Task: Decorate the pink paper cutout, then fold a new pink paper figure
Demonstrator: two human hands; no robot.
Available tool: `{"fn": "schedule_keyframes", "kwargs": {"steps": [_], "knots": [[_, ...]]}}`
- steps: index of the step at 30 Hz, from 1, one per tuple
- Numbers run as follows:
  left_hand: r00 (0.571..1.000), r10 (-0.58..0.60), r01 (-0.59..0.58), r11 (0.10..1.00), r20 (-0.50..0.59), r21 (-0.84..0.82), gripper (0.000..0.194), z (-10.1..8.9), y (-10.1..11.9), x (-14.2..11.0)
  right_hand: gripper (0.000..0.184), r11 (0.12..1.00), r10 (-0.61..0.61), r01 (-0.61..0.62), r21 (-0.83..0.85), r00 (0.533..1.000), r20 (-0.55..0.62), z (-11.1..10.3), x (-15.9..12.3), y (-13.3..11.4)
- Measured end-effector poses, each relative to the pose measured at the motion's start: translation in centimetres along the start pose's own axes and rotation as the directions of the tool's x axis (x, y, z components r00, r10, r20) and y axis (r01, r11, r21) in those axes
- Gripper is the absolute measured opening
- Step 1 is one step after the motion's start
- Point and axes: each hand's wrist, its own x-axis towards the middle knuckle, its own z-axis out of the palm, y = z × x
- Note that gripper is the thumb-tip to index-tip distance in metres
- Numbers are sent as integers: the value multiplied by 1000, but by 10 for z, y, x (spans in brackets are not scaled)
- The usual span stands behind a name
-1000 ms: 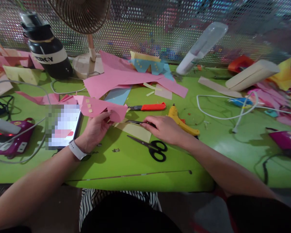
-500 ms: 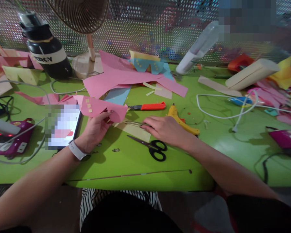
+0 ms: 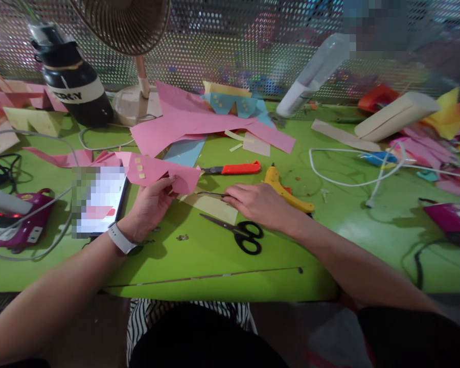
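Observation:
My left hand (image 3: 150, 207) grips the lower edge of a pink paper cut-out (image 3: 159, 173) with small yellow squares stuck on it, holding it just above the green table (image 3: 199, 260). My right hand (image 3: 257, 203) lies palm down with its fingers closed on a thin metal tool (image 3: 210, 194), like tweezers, whose tip points left toward the pink paper. A cream paper strip (image 3: 211, 206) lies under that tool. Black-handled scissors (image 3: 240, 236) rest on the table just in front of my right hand.
A red utility knife (image 3: 233, 168) and a yellow glue gun (image 3: 285, 192) lie behind my hands. A phone (image 3: 99, 199) sits at the left beside a magenta device (image 3: 13, 225) with cables. Pink paper sheets (image 3: 199, 120), a fan base (image 3: 136, 102), a black bottle (image 3: 74, 84) and a white cable (image 3: 352, 163) crowd the back.
My right hand has slid a little to the left with the thin metal tool, its tip closer to the pink paper. The left hand has held still.

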Motion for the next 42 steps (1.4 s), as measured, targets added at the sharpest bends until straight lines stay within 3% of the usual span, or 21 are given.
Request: {"fn": "schedule_keyframes", "kwargs": {"steps": [6, 14, 20, 30, 37, 42], "knots": [[999, -16, 15, 1000, -41, -19, 20, 1, 0, -2, 32, 994, -85, 78, -73, 991, -107, -15, -9, -7], [997, -71, 70, 997, -36, -20, 18, 10, -5, -15, 28, 953, -72, -37, -301, 936, -343, -29, -12, -35], [997, -78, 78, 997, 14, -6, 18, 13, -8, -23, 25, 913, -160, -4, -408, 917, -367, -24, -8, -39], [998, -60, 61, 998, 34, -4, 18, 11, -12, -23, 23, 898, -219, 26, -438, 892, -396, -22, -8, -41], [997, -68, 68, 998, 38, 3, 14, 13, -10, -24, 29, 931, -164, 19, -363, 914, -371, -23, -7, -41], [996, -75, 75, 997, 38, -2, 17, 13, -9, -24, 26, 925, -200, 31, -379, 887, -417, -24, -8, -40]]}}
